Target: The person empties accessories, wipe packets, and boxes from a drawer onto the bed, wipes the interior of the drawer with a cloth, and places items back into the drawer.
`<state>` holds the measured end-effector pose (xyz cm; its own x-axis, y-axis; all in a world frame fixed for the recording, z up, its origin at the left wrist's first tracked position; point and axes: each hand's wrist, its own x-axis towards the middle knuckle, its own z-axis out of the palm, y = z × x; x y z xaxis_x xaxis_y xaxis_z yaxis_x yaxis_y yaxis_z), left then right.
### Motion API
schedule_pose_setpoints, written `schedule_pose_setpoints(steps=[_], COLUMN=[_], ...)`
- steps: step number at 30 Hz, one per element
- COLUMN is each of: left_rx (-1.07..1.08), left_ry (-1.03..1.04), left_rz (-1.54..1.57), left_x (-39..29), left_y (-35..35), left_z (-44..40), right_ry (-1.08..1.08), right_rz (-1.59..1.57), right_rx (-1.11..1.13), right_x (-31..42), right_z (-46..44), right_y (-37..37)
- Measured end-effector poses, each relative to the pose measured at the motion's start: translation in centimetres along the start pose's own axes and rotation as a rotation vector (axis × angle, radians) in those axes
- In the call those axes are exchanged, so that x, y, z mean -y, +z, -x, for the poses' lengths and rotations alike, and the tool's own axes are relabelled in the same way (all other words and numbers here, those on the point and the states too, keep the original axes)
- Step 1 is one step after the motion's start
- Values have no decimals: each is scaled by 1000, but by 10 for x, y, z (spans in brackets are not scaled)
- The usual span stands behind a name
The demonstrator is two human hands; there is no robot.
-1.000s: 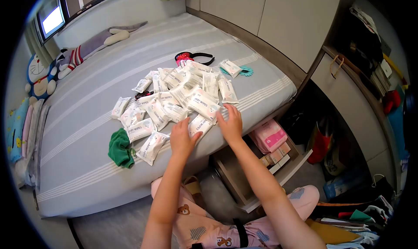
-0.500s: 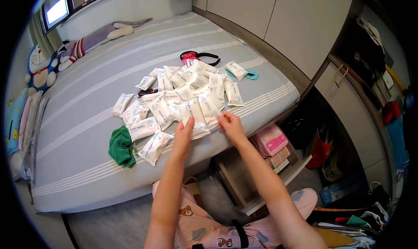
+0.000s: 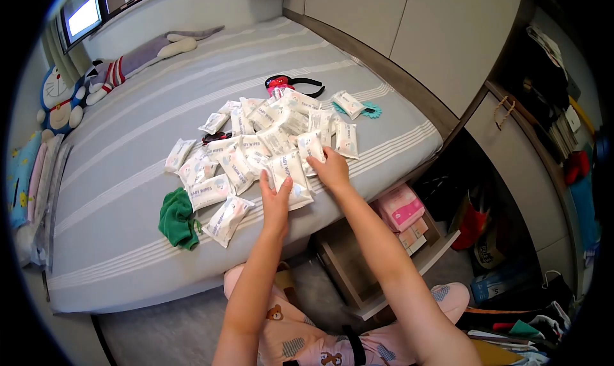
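A heap of white baby wipes packs lies near the front edge of the bed. My left hand is at the front of the heap, its thumb against the lower left side of one baby wipes pack and its fingers partly hidden. Just to the right, my right hand grips a second baby wipes pack, thumb and fingers at its right side. The two held packs overlap or touch.
Left of the heap lies a green cloth item; behind it is a black headband. A teal ring-shaped item sits under a single pack. Below the bed, an open drawer holds a pink package. Plush toys line the far left.
My right hand has moved up and left, tilting its pack upright. The pack at my left hand has shifted slightly right and down, and my left fingers have spread.
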<state>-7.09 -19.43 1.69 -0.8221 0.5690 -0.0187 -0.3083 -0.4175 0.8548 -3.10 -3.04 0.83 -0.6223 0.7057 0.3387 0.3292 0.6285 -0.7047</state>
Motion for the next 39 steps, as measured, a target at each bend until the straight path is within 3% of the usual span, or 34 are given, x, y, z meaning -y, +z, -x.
schedule_pose_setpoints(steps=[5,8,9,10,13,16,19,22,25,27,30,33,34,36,39], left_rx=[3,59,49,38,27,48,76,82,103,114,120,124,131,122,92], left_ry=[-15,45,7,-30,-109,-202,-270,-320,-316,-283,-253,-277,-277,-289,-321], left_rz=[232,33,103,173,269,322,375,479,591,621,589,571,594,615,582], left_x=[-2,2,3,3,4,4,5,1,-7,-7,-2,-7,-11,-15,-13], left_y=[8,9,10,11,12,9,7,6,13,14,9,2,3,6,12], left_z=[4,9,10,11,10,7,4,5,7,5,1,-4,-3,-3,-2], right_ry=[73,51,39,58,-259,-251,-91,65,-356,-562,-498,4,-137,131,49], right_rz=[-682,-724,-762,-715,-23,449,624,219,184,153,-238,-1264,-1182,-746,-14], right_rx=[146,215,211,248,-206,-524,-292,-210,-353,-238,117,351,224,-36,-280], right_x=[9,12,13,12,-1,-20,-34,-32,-18,3,24,16,-2,-20,-30], right_z=[43,68,71,68,31,-9,-21,-23,17,45,68,53,32,-5,-43], right_y=[-11,-8,-7,-13,-26,-20,-18,-31,-28,-29,-24,-28,-22,-17,3])
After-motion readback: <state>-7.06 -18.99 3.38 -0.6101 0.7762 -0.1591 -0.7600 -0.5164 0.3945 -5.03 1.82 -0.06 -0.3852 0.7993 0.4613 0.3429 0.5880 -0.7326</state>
